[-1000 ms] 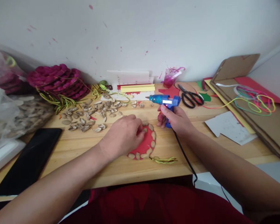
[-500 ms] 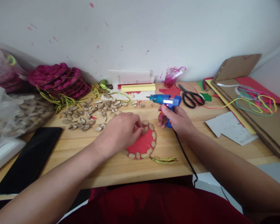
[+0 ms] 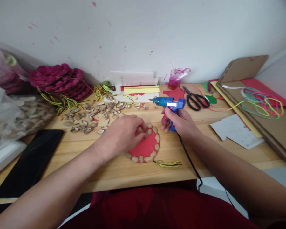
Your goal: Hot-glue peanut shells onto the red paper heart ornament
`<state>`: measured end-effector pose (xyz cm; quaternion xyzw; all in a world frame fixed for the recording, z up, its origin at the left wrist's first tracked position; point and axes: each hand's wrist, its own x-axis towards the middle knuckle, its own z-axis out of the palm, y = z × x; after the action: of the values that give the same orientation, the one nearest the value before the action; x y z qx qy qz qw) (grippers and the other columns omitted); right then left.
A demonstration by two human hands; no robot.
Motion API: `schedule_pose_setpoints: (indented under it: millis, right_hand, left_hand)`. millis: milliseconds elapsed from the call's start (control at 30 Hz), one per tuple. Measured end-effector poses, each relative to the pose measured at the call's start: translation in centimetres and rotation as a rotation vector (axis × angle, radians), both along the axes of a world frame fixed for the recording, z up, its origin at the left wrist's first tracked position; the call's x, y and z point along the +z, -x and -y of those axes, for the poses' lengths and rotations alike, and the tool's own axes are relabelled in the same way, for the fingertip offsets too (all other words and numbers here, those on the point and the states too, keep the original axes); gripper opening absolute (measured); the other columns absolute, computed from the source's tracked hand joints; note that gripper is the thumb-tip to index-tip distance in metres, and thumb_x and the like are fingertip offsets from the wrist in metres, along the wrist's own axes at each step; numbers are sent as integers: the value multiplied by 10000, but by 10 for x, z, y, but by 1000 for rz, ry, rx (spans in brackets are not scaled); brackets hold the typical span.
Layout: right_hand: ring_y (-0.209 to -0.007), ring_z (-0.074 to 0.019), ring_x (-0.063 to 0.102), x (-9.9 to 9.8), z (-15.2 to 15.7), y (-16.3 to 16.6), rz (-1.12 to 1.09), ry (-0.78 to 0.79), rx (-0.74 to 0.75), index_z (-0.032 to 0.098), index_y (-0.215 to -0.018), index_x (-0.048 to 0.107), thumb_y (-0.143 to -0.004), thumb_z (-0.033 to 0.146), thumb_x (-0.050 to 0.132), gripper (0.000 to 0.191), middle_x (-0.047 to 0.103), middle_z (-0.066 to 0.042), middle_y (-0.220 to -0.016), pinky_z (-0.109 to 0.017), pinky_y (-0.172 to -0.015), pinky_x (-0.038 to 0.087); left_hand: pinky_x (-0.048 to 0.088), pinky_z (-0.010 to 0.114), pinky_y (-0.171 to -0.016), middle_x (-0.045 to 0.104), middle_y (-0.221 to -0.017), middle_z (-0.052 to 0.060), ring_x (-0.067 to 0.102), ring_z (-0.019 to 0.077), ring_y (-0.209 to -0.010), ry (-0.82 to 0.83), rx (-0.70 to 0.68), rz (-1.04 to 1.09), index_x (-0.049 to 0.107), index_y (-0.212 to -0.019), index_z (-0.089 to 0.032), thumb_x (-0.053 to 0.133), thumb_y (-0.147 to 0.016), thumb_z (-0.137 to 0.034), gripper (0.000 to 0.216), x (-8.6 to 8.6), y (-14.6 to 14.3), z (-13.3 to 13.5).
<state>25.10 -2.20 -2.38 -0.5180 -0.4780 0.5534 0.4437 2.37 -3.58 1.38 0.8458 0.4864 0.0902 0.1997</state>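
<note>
A red disc (image 3: 145, 146) rimmed with pale seed shells lies near the front of the wooden desk (image 3: 105, 165). My left hand (image 3: 122, 133) rests on its upper left edge, fingers pinched on a shell (image 3: 148, 132) at the rim. My right hand (image 3: 181, 122) grips a blue glue gun (image 3: 169, 103) just right of the disc, nozzle pointing left, a red light glowing on its body. Its black cord (image 3: 189, 162) runs off the front edge.
Loose shells (image 3: 95, 116) are scattered behind the disc. Magenta flower pieces (image 3: 59, 81) and a plastic bag of shells (image 3: 16, 114) sit at left, a black phone (image 3: 28, 162) in front. Scissors (image 3: 195, 98), a pink cup (image 3: 174, 79), cardboard (image 3: 259, 108) and coloured bands (image 3: 262, 101) lie right.
My left hand has slid slightly left and back off the disc, uncovering more of the red face. The glue gun has barely moved.
</note>
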Motion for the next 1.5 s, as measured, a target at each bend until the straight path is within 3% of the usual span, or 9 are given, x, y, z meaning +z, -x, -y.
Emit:
schedule_pose_setpoints:
  millis: [1100, 1500]
  right_hand:
    - [-543, -160, 696, 2, 4, 2, -5, -1, 32, 201, -883, 617, -708, 739, 801, 595, 666, 8, -648, -235, -455, 543]
    - [-552, -165, 702, 2, 3, 1, -15, 4, 52, 202, -886, 612, -703, 740, 805, 600, 650, 19, -641, -238, -461, 550]
  left_hand:
    - [383, 314, -655, 706, -865, 34, 598, 189, -745, 8, -42, -59, 683, -905, -212, 587, -891, -237, 100, -2, -5, 4]
    - [406, 293, -656, 732, -839, 19, 621, 175, -711, 2, 44, -32, 745, -950, -229, 575, -906, -278, 182, 6, 8, -4]
